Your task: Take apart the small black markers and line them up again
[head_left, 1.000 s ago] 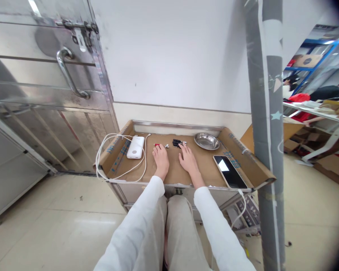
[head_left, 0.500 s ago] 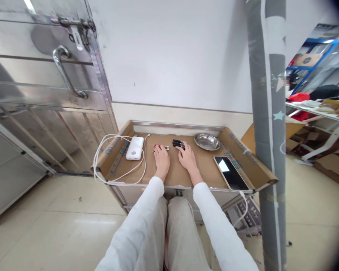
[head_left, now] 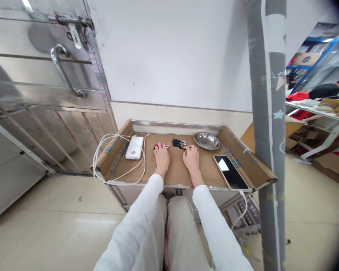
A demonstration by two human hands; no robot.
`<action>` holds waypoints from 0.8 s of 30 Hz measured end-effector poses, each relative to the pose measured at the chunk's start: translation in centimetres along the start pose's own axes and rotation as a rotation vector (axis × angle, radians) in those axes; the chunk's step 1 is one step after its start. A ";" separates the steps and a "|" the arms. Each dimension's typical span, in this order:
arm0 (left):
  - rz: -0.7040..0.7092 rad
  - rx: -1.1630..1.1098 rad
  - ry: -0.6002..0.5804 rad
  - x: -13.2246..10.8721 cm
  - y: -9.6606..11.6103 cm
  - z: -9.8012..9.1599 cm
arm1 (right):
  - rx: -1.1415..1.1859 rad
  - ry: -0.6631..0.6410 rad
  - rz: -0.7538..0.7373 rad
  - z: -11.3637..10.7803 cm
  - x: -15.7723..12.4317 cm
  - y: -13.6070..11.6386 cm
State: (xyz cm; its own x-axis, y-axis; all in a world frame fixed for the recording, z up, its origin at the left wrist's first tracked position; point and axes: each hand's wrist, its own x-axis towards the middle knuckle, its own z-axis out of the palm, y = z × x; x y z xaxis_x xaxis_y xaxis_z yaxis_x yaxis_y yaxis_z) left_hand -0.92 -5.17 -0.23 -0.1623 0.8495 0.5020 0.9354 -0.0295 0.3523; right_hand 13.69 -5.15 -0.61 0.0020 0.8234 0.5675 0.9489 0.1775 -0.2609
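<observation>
Fingers [head_left: 159,150] of the left hand [head_left: 161,160] lie together, tips on a small red-ended piece [head_left: 157,146]; I cannot tell whether they pinch it. The right hand [head_left: 191,161] rests flat on the bench [head_left: 169,172], fingers loosely together. The black pieces [head_left: 178,142] lie crosswise just beyond its tips, slightly leftward.

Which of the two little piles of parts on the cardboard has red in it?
The left pile, at the fingertips of the left hand, nearer the power bank; the right pile, by the right hand, is black.
</observation>
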 end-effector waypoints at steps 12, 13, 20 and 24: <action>0.429 -0.074 -0.165 1.0 1.1 0.7 | -0.065 -0.016 -0.018 0.3 -0.3 -0.1; 0.432 -0.075 -0.175 1.1 1.1 0.8 | -0.072 -0.017 -0.021 0.3 -0.3 -0.1; 0.416 -0.167 -0.199 1.4 0.9 1.2 | -0.099 -0.047 -0.015 0.0 -0.3 -0.2; 0.405 -0.257 -0.217 1.5 0.7 1.6 | -0.083 -0.088 -0.016 -0.3 -0.3 -0.3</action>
State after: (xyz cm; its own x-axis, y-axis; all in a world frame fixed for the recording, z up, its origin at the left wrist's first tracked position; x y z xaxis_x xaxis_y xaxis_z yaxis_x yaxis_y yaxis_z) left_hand -0.01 -3.11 -0.47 0.2904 0.8319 0.4730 0.7980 -0.4832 0.3600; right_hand 13.54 -5.64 -0.45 -0.0375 0.8658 0.4989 0.9716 0.1484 -0.1844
